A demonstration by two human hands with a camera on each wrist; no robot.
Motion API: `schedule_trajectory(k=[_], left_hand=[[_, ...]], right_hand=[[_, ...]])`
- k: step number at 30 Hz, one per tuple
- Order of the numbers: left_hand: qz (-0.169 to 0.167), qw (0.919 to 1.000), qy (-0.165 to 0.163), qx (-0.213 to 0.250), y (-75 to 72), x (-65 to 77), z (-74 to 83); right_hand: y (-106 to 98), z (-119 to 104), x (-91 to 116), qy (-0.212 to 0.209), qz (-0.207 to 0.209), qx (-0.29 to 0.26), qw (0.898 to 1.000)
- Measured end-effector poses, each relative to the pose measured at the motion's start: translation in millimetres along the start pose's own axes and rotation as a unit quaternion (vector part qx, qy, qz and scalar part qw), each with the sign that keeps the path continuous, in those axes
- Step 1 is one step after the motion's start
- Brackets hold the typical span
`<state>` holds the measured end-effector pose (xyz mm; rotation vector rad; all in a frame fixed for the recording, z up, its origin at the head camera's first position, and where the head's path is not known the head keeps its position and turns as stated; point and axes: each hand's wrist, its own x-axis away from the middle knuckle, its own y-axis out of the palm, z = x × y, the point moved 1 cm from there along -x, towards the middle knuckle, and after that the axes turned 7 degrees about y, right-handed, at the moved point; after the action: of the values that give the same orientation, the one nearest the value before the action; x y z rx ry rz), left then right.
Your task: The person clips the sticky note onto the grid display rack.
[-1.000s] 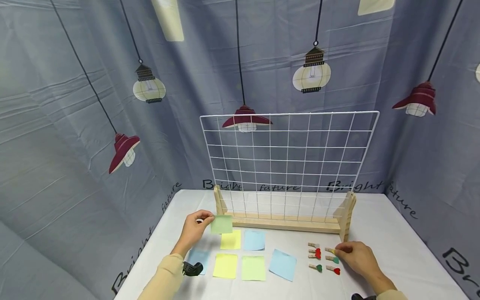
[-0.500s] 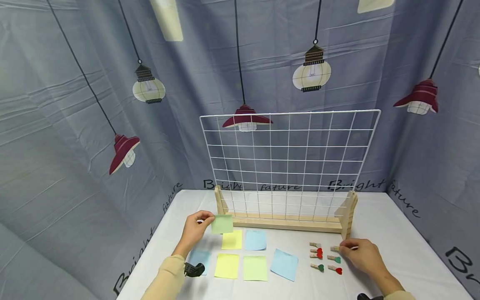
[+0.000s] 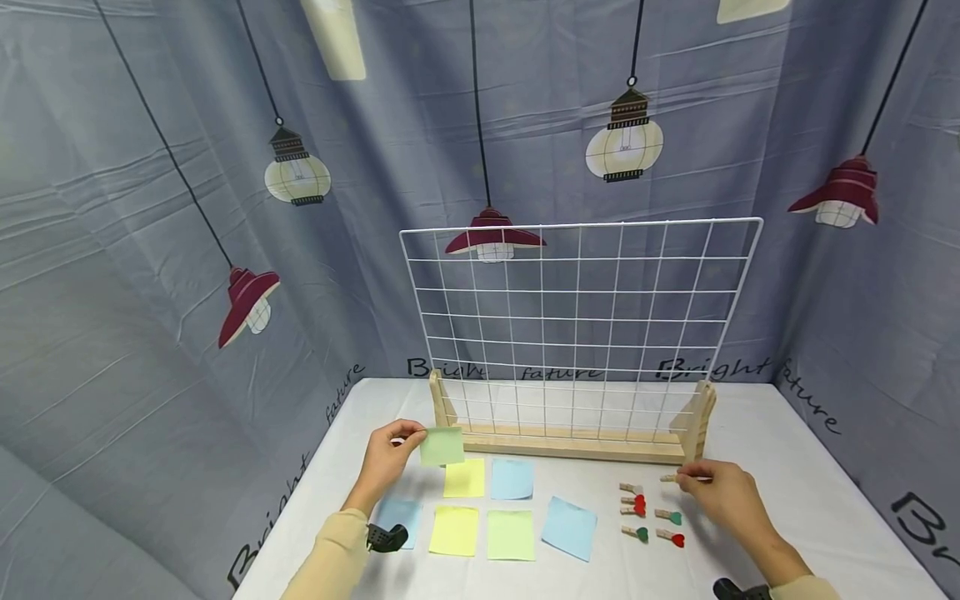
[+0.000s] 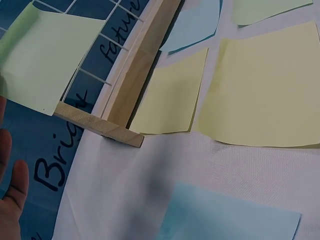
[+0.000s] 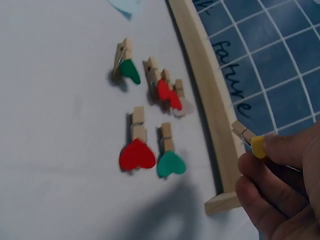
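Note:
My left hand (image 3: 388,460) pinches a green sticky note (image 3: 442,447) by its left edge, held above the table near the left foot of the wooden stand. In the left wrist view the note (image 4: 47,57) hangs in front of the white wire grid. My right hand (image 3: 723,497) pinches a small wooden clothespin (image 5: 243,132) by its yellow end, raised off the table. Below it lie several clothespins with heart ends, among them a red one (image 5: 137,155), a teal one (image 5: 171,164) and a dark green one (image 5: 129,71).
A white wire grid (image 3: 577,319) stands in a wooden base (image 3: 570,447) at the back of the white table. In front lie yellow notes (image 3: 453,531), a green note (image 3: 512,536) and blue notes (image 3: 568,528). A curtain printed with lamps hangs behind.
My right hand has lifted the yellow-ended clothespin from among the others and moved slightly away from me. The left hand with the green note has stayed almost still.

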<state>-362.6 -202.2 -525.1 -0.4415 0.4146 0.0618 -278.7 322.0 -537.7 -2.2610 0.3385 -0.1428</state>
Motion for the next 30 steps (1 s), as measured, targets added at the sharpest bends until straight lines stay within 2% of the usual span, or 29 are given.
schedule_trajectory(k=[5, 11, 20, 30], left_hand=[[0.002, 1.0, 0.0, 0.001, -0.5, 2.4, 0.0], [0.002, 1.0, -0.003, -0.001, 0.3, 4.0, 1.3], [0.0, 1.0, -0.005, 0.001, -0.3, 3.1, 8.7], [-0.009, 0.9998, 0.012, 0.009, 6.3, -0.8, 18.1]], right_hand=[[-4.6, -15.7, 2.0, -0.014, 0.011, -0.004, 1.0], [-8.9, -23.4, 4.8, -0.022, 0.017, -0.001, 1.0], [-14.3, -38.3, 10.3, -0.023, 0.011, -0.013, 1.0], [-23.8, -70.0, 17.3, -0.039, 0.0, -0.03, 0.999]])
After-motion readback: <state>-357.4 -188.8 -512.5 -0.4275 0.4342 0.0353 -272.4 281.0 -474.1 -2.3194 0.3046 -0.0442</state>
